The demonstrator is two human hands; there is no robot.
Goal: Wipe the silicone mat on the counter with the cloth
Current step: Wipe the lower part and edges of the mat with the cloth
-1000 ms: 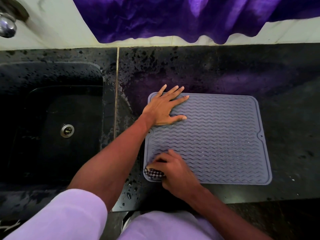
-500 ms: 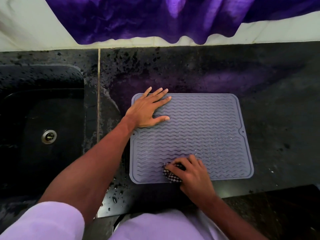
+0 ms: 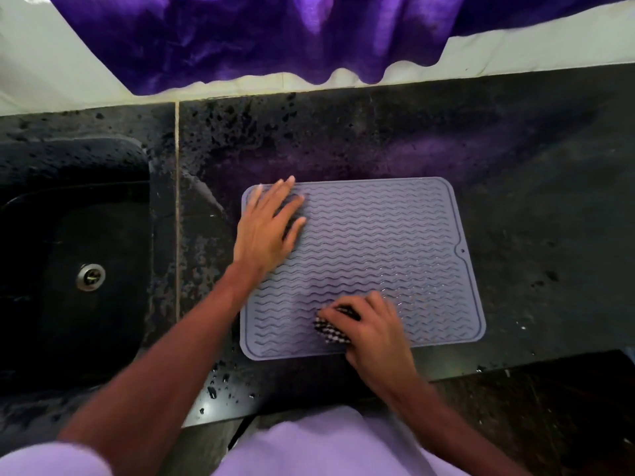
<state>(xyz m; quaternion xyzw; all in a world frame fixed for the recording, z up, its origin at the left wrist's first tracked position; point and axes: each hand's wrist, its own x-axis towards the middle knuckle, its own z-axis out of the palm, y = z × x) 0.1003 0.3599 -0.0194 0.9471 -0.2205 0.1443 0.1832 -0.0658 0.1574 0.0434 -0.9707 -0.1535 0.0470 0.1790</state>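
A grey silicone mat [image 3: 381, 242] with wavy ridges lies flat on the dark stone counter [image 3: 536, 201]. My left hand [image 3: 268, 228] lies flat with straight fingers on the mat's far left corner and presses it down. My right hand [image 3: 374, 331] grips a bunched black-and-white checked cloth [image 3: 330, 329] against the mat near its front edge, a little left of the middle. Most of the cloth is hidden under my fingers.
A black sink [image 3: 72, 262] with a metal drain [image 3: 90, 276] sits left of the mat. Water drops [image 3: 220, 389] dot the counter's front edge. A purple cloth [image 3: 275, 39] hangs on the white wall behind. The counter's front edge runs just below my right hand.
My right hand has slid the cloth rightward along the mat's front edge, from the near left corner toward the middle. My left hand stays pressed on the far left corner.
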